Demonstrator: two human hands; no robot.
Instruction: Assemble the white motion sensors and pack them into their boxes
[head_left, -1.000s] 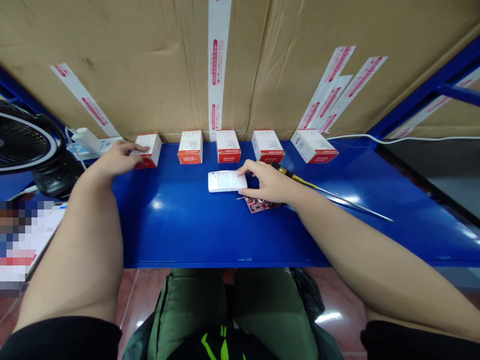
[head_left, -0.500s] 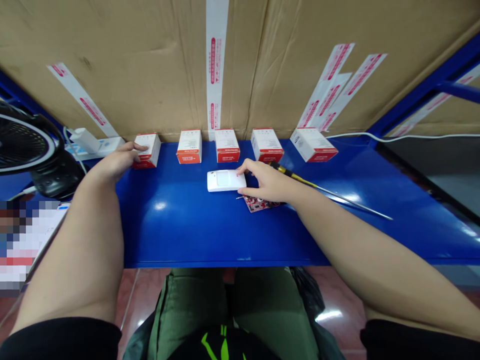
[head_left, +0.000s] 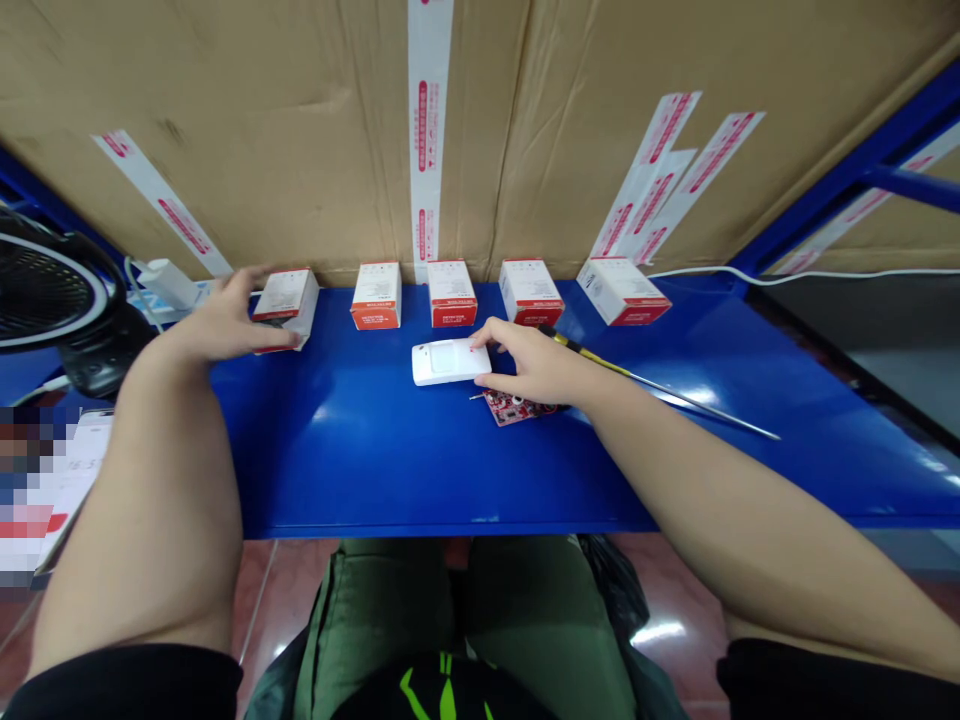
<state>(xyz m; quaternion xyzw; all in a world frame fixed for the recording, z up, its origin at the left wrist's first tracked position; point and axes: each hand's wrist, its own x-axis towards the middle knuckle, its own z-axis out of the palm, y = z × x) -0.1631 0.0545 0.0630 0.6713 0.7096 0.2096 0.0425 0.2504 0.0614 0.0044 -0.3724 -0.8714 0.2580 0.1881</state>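
Five white-and-red boxes in a row along the back edge of the worktop; leftmost against the left hand, spread wide, hold unclear. Right hand narrow on one white sensor housing, mid-worktop. One red circuit board just beside it; one screwdriver right of the hand.

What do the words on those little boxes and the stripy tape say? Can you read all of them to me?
White-and-red cardboard boxes: all five have printing, too small to read.
Long white tape strips on the brown cardboard sheet: red printing, too blurred to read.
Small red circuit board: any markings are too small to read.
Paper at the left edge: pixelated, unreadable.
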